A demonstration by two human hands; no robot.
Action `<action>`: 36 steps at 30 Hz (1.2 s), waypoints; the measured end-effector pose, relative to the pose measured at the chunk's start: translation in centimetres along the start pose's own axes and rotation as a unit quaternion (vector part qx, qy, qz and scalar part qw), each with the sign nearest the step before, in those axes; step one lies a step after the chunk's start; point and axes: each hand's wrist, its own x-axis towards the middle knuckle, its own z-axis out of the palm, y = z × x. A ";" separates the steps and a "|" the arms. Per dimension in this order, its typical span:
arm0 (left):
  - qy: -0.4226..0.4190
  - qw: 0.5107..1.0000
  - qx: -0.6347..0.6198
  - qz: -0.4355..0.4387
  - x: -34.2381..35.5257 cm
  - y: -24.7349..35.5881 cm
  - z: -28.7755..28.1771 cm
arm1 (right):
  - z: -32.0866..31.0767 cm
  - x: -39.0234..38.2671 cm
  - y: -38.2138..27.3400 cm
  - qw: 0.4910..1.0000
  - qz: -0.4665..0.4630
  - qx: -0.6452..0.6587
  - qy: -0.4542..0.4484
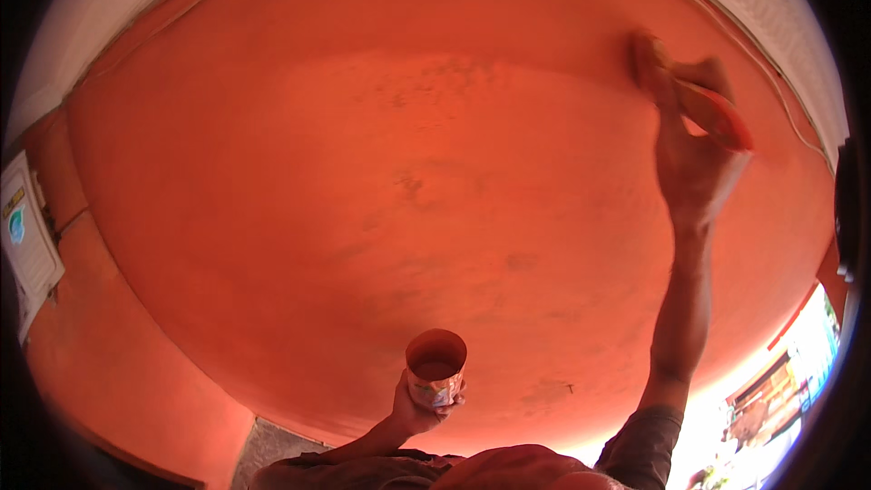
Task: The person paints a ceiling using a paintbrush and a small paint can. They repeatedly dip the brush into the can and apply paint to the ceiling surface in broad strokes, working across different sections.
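Observation:
My left hand [413, 413] grips a printed cylindrical container [435, 390] at the lower centre, upright, with orange-red liquid inside. My right hand [689, 154] is raised to the upper right, closed on a paintbrush [653, 59] whose end is against or very near the orange wall [299, 200]; motion blurs the brush, so I cannot tell exactly. The wall fills most of the head view and has darker mottled patches in the middle and lower part.
A white trim [744, 9] with a thin cable borders the wall's top. A pale panel box [27, 245] is mounted at the far left. A grey surface [263, 454] shows at the lower left, and a bright opening [780, 381] is at the lower right.

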 end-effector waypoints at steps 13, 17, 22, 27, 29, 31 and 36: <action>0.019 0.988 0.072 0.136 -0.4 -2.3 1.1 | 17.1 5.4 -17.2 0.985 -0.084 0.116 -0.097; -0.009 0.983 0.067 0.171 -0.7 -2.9 1.9 | 20.0 6.5 -22.9 0.945 -0.072 0.298 -0.113; -0.026 0.988 0.037 0.145 0.6 -2.9 1.8 | 14.9 5.8 -11.1 0.967 -0.025 0.250 0.026; 0.002 0.984 0.054 0.169 -0.8 -2.0 0.5 | 2.6 1.8 3.5 0.964 0.145 0.218 0.038; 0.010 0.989 0.041 0.144 -0.3 -2.0 0.3 | -0.7 2.6 3.9 0.983 0.158 0.068 0.060; 0.018 0.992 0.021 0.121 0.3 -2.4 0.2 | -2.7 3.9 2.3 0.985 0.153 -0.061 0.060; 0.020 0.980 0.017 0.196 -0.3 -2.4 -0.7 | 10.1 3.2 -6.9 0.992 -0.015 -0.123 -0.017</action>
